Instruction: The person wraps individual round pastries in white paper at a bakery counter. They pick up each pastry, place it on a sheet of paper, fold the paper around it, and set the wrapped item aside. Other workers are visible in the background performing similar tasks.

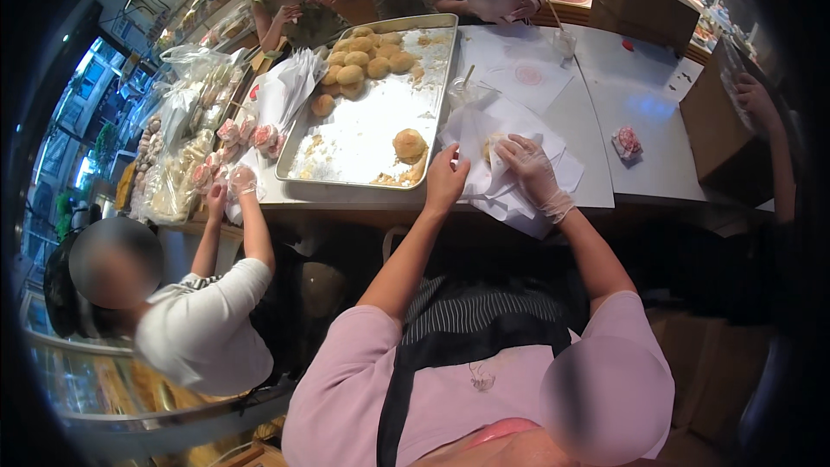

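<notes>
My right hand (529, 175), in a clear thin glove, curls over a round golden bun (491, 145) on white wrapping paper (517, 212). Most of the bun is hidden by the fingers and paper. My bare left hand (447, 176) grips the left edge of the same paper, beside the bun. Several loose white sheets lie fanned out under both hands. Just left of them is a large metal tray (298, 180); one bun (409, 146) sits at its near right corner, and a cluster of buns (367, 60) fills its far end among crumbs.
At the left, a co-worker's hands (232, 188) handle pink-and-white wrapped pieces (262, 138) near clear plastic bags (177, 134). Another pink-and-white wrapped piece (626, 143) lies to the right. Cardboard boxes (644, 4) stand farther right. People stand across the table, by a clear cup (564, 41).
</notes>
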Available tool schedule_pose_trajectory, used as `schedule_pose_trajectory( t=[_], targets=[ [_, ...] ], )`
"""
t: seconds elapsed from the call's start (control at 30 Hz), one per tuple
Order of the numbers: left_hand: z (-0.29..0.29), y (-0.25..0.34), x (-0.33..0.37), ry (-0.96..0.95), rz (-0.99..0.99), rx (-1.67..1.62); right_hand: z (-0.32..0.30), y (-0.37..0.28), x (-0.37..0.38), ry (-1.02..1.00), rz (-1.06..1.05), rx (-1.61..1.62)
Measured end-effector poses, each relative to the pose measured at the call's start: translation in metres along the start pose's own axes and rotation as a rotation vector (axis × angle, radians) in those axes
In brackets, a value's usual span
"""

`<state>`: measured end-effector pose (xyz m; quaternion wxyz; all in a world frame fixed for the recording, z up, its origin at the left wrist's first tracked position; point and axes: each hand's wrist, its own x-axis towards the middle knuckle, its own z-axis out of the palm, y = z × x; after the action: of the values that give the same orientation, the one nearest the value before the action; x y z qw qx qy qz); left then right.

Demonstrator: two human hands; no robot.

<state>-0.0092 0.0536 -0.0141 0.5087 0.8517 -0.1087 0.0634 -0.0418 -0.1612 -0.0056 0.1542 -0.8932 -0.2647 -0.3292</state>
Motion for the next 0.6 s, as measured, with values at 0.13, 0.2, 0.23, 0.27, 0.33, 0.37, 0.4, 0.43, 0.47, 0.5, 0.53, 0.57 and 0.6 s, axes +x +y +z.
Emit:
schedule_pose_trajectory(
  t=[0.13,0.2,0.23,0.27,0.33,0.37,0.4,0.43,0.47,0.5,0.53,0.57,0.6],
  targets=[
    [0.015,0.002,0.046,-0.012,-0.018,0.065,0.001,0.005,-0.001,-0.010,-0.021,0.012],
    [0.019,-0.008,0.066,0.076,-0.135,0.012,0.002,-0.004,0.008,-0.007,-0.051,0.043],
    [0.024,-0.006,0.071,0.061,-0.133,-0.063,0.002,-0.002,0.007,-0.010,-0.055,0.040],
    [0.026,-0.005,0.074,0.049,-0.131,-0.136,0.003,0.000,0.006,-0.011,-0.061,0.039],
    [0.032,0.015,0.073,-0.024,-0.158,-0.115,0.002,0.008,-0.002,-0.020,-0.035,0.040],
    [0.033,0.020,0.067,0.003,-0.018,-0.071,0.001,0.008,-0.002,-0.002,-0.034,0.049],
    [0.033,0.026,0.060,0.032,0.121,-0.027,0.000,0.008,-0.002,0.015,-0.033,0.057],
    [0.032,0.024,0.054,0.065,0.258,0.024,0.001,0.005,0.000,0.035,-0.034,0.073],
    [0.033,0.023,0.048,0.033,0.291,-0.038,0.001,0.006,0.001,0.027,-0.022,0.134],
    [0.033,0.021,0.042,0.034,0.327,0.000,0.000,0.007,0.003,0.019,-0.009,0.194],
    [0.033,0.023,0.036,0.032,0.363,0.035,0.000,0.009,0.003,0.010,0.007,0.251],
    [0.033,0.024,0.030,0.028,0.400,0.071,0.001,0.007,0.002,0.066,0.068,0.270],
    [0.033,0.026,0.026,0.013,0.382,0.058,0.001,0.006,0.000,0.121,0.130,0.287]
  ],
)
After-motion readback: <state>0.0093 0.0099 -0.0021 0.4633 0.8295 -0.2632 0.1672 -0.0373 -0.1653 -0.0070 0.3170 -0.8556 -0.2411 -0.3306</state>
